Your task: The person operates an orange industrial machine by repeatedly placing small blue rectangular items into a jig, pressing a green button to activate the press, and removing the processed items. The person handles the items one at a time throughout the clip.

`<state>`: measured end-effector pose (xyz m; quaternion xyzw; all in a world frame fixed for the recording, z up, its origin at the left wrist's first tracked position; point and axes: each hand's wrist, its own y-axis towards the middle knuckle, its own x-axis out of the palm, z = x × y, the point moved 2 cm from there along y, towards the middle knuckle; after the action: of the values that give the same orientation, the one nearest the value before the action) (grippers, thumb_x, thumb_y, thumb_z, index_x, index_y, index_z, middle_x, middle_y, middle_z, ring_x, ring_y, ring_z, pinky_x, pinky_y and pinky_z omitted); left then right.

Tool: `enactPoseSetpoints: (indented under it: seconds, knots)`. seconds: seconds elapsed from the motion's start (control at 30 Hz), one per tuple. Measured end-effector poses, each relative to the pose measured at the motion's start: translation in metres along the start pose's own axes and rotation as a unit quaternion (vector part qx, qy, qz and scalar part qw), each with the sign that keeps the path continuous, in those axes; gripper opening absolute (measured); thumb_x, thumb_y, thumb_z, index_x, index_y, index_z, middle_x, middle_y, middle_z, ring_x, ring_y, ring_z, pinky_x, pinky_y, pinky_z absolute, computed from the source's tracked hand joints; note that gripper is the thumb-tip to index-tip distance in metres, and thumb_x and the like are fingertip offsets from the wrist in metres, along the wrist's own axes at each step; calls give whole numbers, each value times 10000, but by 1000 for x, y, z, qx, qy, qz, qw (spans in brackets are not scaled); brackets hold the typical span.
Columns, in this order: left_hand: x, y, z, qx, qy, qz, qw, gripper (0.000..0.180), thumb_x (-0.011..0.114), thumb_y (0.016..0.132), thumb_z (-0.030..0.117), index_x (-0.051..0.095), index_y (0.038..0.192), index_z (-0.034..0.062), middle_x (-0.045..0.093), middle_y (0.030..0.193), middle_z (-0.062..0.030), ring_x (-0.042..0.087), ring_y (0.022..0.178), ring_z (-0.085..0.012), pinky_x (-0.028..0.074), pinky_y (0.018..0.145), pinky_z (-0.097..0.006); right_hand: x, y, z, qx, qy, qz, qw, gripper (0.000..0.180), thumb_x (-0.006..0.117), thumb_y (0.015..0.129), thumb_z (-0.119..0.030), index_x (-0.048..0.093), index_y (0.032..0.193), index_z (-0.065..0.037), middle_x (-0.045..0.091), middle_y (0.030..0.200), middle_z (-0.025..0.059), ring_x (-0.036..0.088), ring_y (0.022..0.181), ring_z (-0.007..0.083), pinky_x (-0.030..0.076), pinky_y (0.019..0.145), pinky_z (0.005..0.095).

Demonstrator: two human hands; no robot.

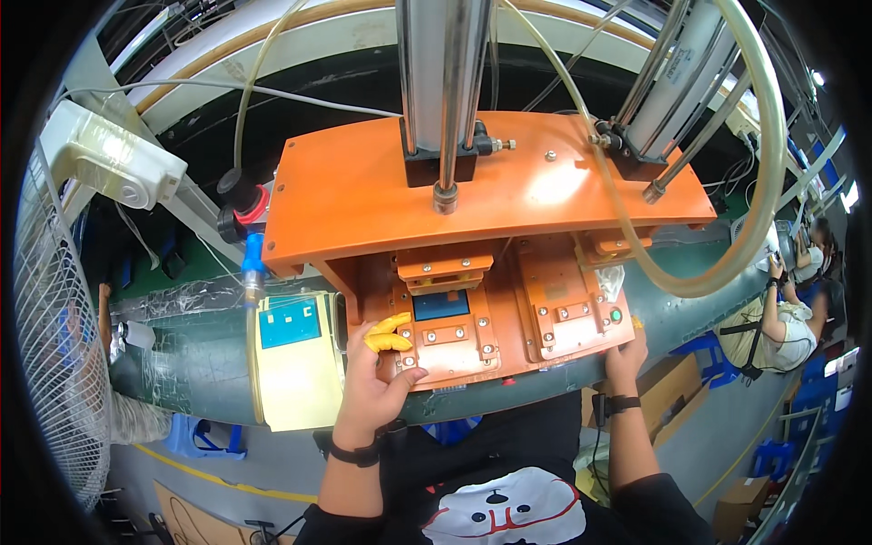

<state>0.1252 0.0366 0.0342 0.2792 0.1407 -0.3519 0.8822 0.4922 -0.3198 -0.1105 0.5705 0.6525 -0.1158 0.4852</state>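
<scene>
An orange pneumatic press (pixel 381 195) stands in front of me. Beneath its left press head (pixel 445 265), a dark blue flat piece (pixel 440 306) sits in the left fixture plate (pixel 463 357). My left hand (pixel 374 386) is at the front left corner of this plate, two fingers in yellow finger covers and stretched over its edge, thumb apart; it holds nothing. My right hand (pixel 625 359) is against the right end of the press base, near a green button (pixel 616 315). Its fingers are mostly hidden behind that end, with a bit of yellow showing.
Pale yellow sheets (pixel 295 381) with a blue card (pixel 291 322) lie left of the press. A caged fan (pixel 59 318) stands far left. A clear hose (pixel 704 286) loops over the press's right side. Co-workers (pixel 786 327) sit at right; a blue stool (pixel 204 436) stands below.
</scene>
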Motion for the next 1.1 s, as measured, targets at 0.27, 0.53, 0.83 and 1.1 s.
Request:
enactPoseSetpoints:
  seconds: [0.27, 0.53, 0.83, 1.1]
  knots:
    - [2, -3, -9, -33, -72, 9, 997, 600, 940, 761, 59, 605, 1257, 12, 607, 1398, -173, 585, 1303, -294, 434, 1151, -413, 0, 1, -7, 20, -29, -21, 999, 370, 688, 916, -240, 658, 1218, -28, 646, 1307, 179, 563, 1295, 400, 416, 1050, 519]
    - [1, -3, -2, -14, -9, 11, 1000, 523, 925, 765, 36, 611, 1183, 41, 615, 1410, -177, 588, 1302, -290, 440, 1137, -411, 1, 0, -6, -6, -45, 20, 999, 370, 699, 906, -238, 681, 1209, -27, 664, 1262, 202, 601, 1231, 422, 459, 1014, 512]
    - [3, -2, -6, -6, -52, 6, 999, 629, 922, 789, 40, 614, 1334, -31, 594, 1388, -151, 604, 1282, -269, 473, 1117, -371, 0, -1, -4, 14, -24, -2, 1000, 340, 689, 916, -212, 661, 1190, -14, 648, 1295, 190, 568, 1297, 404, 423, 1058, 511]
    - [4, -1, 2, -54, -109, 31, 992, 404, 946, 773, 85, 714, 1101, 41, 630, 1384, -171, 567, 1306, -349, 455, 1126, -431, 2, -1, -3, 3, -31, 13, 999, 329, 689, 914, -218, 661, 1175, -20, 652, 1298, 185, 576, 1290, 401, 426, 1062, 500]
